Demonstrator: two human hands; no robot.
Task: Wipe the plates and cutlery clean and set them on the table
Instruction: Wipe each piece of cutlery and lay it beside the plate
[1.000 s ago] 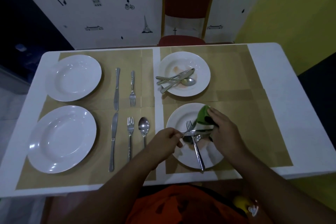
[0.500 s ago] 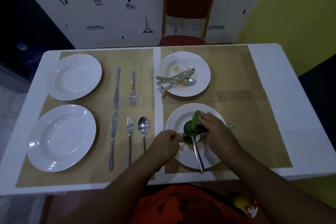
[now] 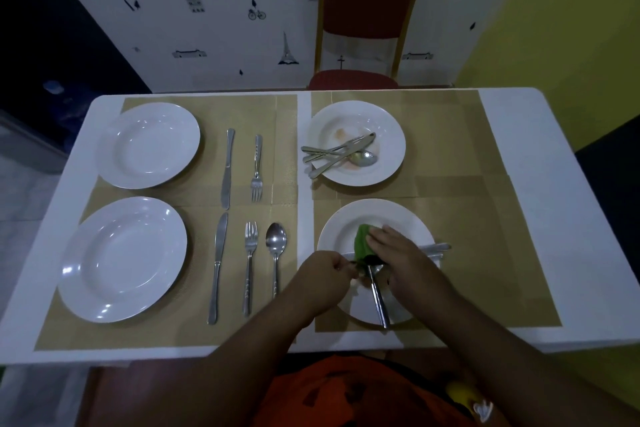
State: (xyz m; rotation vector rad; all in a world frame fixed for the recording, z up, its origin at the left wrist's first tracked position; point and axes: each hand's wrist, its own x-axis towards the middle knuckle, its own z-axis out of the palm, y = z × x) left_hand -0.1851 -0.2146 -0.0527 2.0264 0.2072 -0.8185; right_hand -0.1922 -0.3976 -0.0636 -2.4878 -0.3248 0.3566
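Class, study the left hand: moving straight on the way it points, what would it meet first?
Probably the green cloth gripped by the right hand, just ahead of the left hand, which pinches cutlery over the near plate; depth is unclear.

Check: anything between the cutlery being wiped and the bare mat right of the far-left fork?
Nothing visible. From the near-right white plate to the tan mat beside the far steel fork, only bare mat and white table strip.
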